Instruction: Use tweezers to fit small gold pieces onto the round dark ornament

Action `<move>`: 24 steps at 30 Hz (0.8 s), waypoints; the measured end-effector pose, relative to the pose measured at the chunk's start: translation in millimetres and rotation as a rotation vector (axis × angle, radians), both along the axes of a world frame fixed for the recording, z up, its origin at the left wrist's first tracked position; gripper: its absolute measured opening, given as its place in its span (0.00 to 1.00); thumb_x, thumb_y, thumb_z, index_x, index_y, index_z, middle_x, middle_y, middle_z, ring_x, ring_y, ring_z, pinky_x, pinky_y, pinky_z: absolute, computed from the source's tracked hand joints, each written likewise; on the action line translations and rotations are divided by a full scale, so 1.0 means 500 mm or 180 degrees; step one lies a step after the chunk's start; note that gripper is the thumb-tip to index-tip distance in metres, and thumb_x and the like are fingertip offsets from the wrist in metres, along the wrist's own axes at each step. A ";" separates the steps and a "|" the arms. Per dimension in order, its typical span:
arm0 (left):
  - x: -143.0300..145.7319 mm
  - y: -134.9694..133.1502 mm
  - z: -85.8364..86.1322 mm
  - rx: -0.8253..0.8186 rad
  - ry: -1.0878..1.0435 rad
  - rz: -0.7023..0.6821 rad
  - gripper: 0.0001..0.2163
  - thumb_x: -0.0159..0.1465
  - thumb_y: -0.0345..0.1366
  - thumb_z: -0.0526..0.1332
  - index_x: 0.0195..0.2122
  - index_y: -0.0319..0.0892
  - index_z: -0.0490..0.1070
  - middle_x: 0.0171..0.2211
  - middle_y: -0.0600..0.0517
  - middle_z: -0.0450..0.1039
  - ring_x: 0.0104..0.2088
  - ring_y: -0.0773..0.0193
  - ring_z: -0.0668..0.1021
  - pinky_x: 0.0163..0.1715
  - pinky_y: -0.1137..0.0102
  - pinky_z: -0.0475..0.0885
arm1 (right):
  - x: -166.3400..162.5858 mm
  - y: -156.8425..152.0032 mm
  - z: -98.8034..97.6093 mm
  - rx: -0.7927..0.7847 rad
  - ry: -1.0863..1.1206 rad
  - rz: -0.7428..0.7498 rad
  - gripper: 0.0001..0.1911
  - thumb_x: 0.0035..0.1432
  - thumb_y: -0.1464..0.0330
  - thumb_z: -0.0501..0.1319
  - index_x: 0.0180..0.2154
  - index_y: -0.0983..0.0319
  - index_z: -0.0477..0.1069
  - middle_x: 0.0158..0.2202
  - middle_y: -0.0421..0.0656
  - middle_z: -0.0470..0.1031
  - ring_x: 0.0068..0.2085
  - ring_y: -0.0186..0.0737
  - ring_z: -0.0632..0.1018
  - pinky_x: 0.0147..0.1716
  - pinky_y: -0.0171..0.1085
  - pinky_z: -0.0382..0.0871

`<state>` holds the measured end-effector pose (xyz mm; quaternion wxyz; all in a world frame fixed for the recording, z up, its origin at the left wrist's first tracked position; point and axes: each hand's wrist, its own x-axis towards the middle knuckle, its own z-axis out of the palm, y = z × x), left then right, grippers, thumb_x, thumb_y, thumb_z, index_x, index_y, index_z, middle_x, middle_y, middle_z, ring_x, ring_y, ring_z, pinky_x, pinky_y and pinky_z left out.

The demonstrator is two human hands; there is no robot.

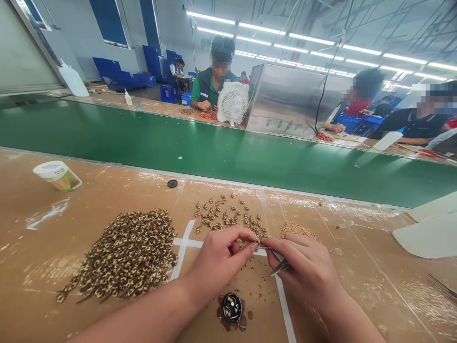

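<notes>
My left hand (223, 252) pinches a tiny part between thumb and forefinger; the fingertips mostly hide it, so I cannot make out its kind. Close against it, my right hand (309, 267) grips metal tweezers (280, 267), their tips meeting the left fingertips. Below the hands sits a small round black dish (232, 307) holding wet dark liquid and a few pale bits, with a stain around it. Small brown-and-gold pieces (214, 212) lie scattered beyond my hands. To the left is a large heap of dark pieces with yellow curls and red dots (124, 257).
Tan beads (298, 229) are piled behind my right hand. A clear tub (59, 175), a black disc (172, 183) and a white bottle (428, 231) stand or lie about. A green conveyor belt (160, 143) crosses ahead. Co-workers sit beyond it, near a white fan (233, 102).
</notes>
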<state>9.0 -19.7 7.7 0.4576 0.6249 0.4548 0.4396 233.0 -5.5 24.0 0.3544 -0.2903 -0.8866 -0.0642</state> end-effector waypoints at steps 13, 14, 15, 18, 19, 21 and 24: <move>0.001 -0.004 -0.003 0.0020 -0.0059 -0.0013 0.07 0.68 0.40 0.67 0.41 0.44 0.83 0.22 0.58 0.66 0.23 0.69 0.64 0.24 0.70 0.58 | -0.002 0.001 -0.008 0.0081 0.0192 0.0030 0.12 0.70 0.80 0.63 0.52 0.65 0.76 0.26 0.37 0.73 0.27 0.34 0.65 0.27 0.36 0.59; 0.002 -0.004 -0.003 0.0024 -0.0063 -0.0018 0.07 0.68 0.40 0.67 0.41 0.44 0.83 0.21 0.58 0.66 0.22 0.69 0.63 0.24 0.70 0.57 | -0.002 0.000 -0.009 0.0079 0.0196 0.0017 0.12 0.70 0.80 0.63 0.52 0.65 0.77 0.26 0.37 0.73 0.27 0.34 0.65 0.26 0.36 0.58; 0.002 -0.003 -0.002 0.0017 -0.0076 -0.0015 0.07 0.68 0.40 0.67 0.41 0.44 0.83 0.21 0.58 0.65 0.22 0.70 0.63 0.24 0.70 0.57 | -0.002 0.000 -0.009 0.0083 0.0195 0.0010 0.12 0.69 0.80 0.63 0.51 0.65 0.77 0.25 0.37 0.72 0.27 0.34 0.64 0.26 0.36 0.58; 0.004 -0.001 0.000 -0.0093 -0.0154 0.0011 0.07 0.67 0.40 0.67 0.42 0.44 0.82 0.22 0.58 0.66 0.22 0.70 0.63 0.23 0.71 0.56 | -0.004 -0.003 -0.007 0.0128 0.0168 0.0030 0.12 0.69 0.81 0.63 0.50 0.65 0.77 0.25 0.37 0.71 0.26 0.34 0.63 0.26 0.36 0.56; 0.004 -0.002 0.000 -0.0137 -0.0177 0.0016 0.08 0.67 0.40 0.67 0.42 0.44 0.82 0.22 0.58 0.66 0.22 0.70 0.63 0.23 0.71 0.56 | -0.005 -0.003 -0.005 0.0136 0.0165 0.0041 0.12 0.69 0.81 0.63 0.50 0.65 0.77 0.25 0.37 0.71 0.26 0.34 0.63 0.25 0.36 0.56; 0.003 -0.003 0.001 -0.0198 -0.0194 0.0008 0.08 0.67 0.41 0.68 0.42 0.44 0.82 0.22 0.59 0.66 0.22 0.70 0.63 0.23 0.71 0.56 | -0.007 -0.003 -0.002 0.0139 0.0173 0.0045 0.12 0.69 0.80 0.63 0.50 0.65 0.77 0.24 0.36 0.70 0.26 0.34 0.63 0.25 0.36 0.56; 0.002 -0.005 0.000 -0.0198 -0.0167 -0.0029 0.08 0.67 0.41 0.68 0.41 0.43 0.81 0.20 0.59 0.64 0.22 0.70 0.62 0.23 0.71 0.55 | -0.011 -0.003 0.002 0.0125 0.0165 0.0037 0.11 0.69 0.80 0.62 0.50 0.64 0.77 0.24 0.36 0.71 0.25 0.34 0.64 0.25 0.35 0.57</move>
